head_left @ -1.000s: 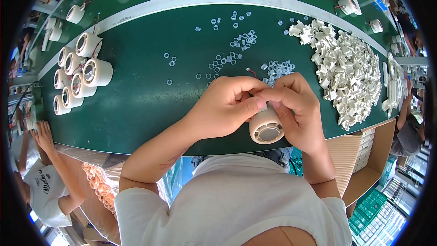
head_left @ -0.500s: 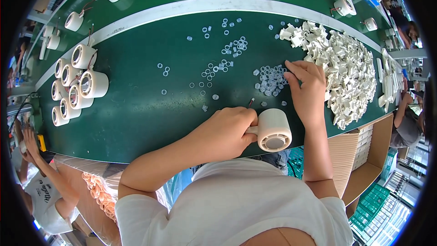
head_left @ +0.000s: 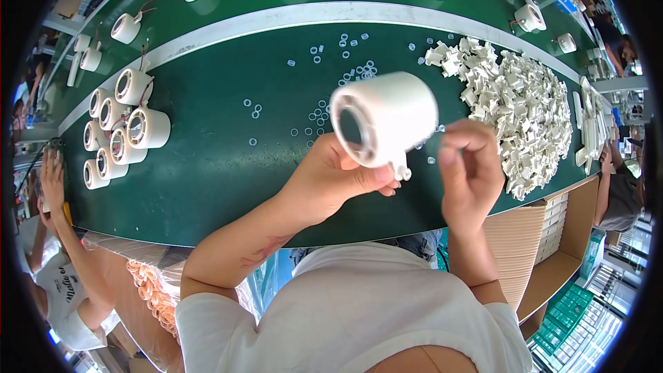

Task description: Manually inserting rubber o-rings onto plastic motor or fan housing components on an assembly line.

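My left hand [head_left: 321, 178] is closed on the short neck of a white cylindrical housing [head_left: 404, 114], lifted above the green table and tilted so its ringed opening faces left. My right hand [head_left: 475, 176] is beside the housing, thumb and forefinger pinching a small clear plastic ring [head_left: 440, 128]. The raised housing mostly hides the pile of clear rings behind it. Other loose clear rings [head_left: 322, 105] lie scattered across the middle of the table.
A large heap of small white plastic clips [head_left: 521, 110] covers the table's right side. Several white housings [head_left: 148, 128] stand at the left. Beyond a pale rail [head_left: 276, 19], more housings sit on a green surface. A cardboard box [head_left: 563, 255] is at right; a co-worker's hands [head_left: 52, 183] show at left.
My left hand has raised the housing off the table and turned it over, neck now downward. My right hand has drawn back from the ring pile with a clear ring between its fingertips.
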Tool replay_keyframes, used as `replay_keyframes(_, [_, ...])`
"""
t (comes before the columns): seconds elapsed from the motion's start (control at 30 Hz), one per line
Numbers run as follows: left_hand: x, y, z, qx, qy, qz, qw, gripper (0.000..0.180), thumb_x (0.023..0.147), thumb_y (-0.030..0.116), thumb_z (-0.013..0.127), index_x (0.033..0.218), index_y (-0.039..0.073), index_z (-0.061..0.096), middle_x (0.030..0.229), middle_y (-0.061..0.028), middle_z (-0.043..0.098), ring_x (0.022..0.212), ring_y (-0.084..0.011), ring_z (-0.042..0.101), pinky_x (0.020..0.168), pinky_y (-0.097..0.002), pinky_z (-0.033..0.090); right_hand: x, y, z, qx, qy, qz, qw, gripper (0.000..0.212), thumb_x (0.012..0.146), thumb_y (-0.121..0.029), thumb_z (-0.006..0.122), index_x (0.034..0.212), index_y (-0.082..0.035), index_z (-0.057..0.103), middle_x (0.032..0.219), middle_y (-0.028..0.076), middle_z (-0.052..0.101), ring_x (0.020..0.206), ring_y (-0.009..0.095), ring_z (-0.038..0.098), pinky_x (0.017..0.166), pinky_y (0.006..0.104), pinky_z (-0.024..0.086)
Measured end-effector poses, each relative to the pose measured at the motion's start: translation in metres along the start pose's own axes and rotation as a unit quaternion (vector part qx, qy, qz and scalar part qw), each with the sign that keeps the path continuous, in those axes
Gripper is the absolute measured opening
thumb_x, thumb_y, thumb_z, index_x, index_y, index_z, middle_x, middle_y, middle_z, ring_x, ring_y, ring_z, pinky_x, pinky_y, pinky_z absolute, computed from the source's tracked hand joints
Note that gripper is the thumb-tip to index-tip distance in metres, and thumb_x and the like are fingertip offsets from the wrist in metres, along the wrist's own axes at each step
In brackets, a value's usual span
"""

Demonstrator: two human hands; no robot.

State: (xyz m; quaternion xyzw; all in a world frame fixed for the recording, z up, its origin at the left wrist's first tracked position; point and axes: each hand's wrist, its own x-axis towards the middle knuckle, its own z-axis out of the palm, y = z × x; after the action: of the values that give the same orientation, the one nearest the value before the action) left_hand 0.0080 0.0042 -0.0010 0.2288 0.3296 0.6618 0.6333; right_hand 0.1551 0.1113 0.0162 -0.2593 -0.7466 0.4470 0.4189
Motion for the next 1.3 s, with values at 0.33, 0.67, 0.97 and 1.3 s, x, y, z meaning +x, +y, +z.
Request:
replay_keyframes(0.33, [0.000,-0.004,-0.003,0.003,0.079,0.054,0.995,0.026,0.079,0.002,0.068,0.103,-0.001,0.058,0.089,-0.0087,0.064,0.077,-0.0145,0.060,0.067,-0.0245,0.050,-0.012,-0.010,0.012,0.020,-0.055,-0.033,0.998,0.017,0.074,0.004,0.067,0.089,-0.003,0.065,0.094,0.007,0.058,0.082,0.017,0.053,0.073,0.0251,0.044])
replay_keyframes(0.67, [-0.002,0.000,-0.017,0.258,-0.018,0.145,0.955,0.039,0.080,-0.001,0.063,0.116,0.001,0.050,0.096,-0.0120,0.061,0.082,-0.0181,0.060,0.072,-0.0277,0.049,-0.002,-0.006,0.002,0.146,-0.137,0.102,0.975,0.016,0.074,0.006,0.068,0.088,-0.002,0.065,0.093,0.007,0.058,0.076,0.015,0.054,0.069,0.0237,0.044])
replay_keyframes(0.97, [0.004,-0.013,0.000,0.011,0.053,0.073,0.996,0.026,0.076,-0.001,0.067,0.101,0.000,0.060,0.088,-0.0068,0.066,0.077,-0.0130,0.061,0.064,-0.0225,0.048,-0.011,-0.009,0.008,0.088,-0.055,-0.015,0.994,0.015,0.074,0.004,0.070,0.087,-0.001,0.064,0.090,0.008,0.058,0.074,0.015,0.054,0.068,0.0225,0.045])
replay_keyframes(1.3, [-0.002,0.001,-0.007,0.239,0.032,0.096,0.966,0.038,0.082,0.001,0.062,0.117,0.003,0.049,0.097,-0.0096,0.059,0.086,-0.0167,0.056,0.076,-0.0283,0.046,-0.009,-0.003,0.008,0.149,-0.100,0.081,0.980,0.014,0.074,0.002,0.070,0.085,-0.001,0.063,0.090,0.007,0.057,0.075,0.015,0.053,0.069,0.0228,0.045])
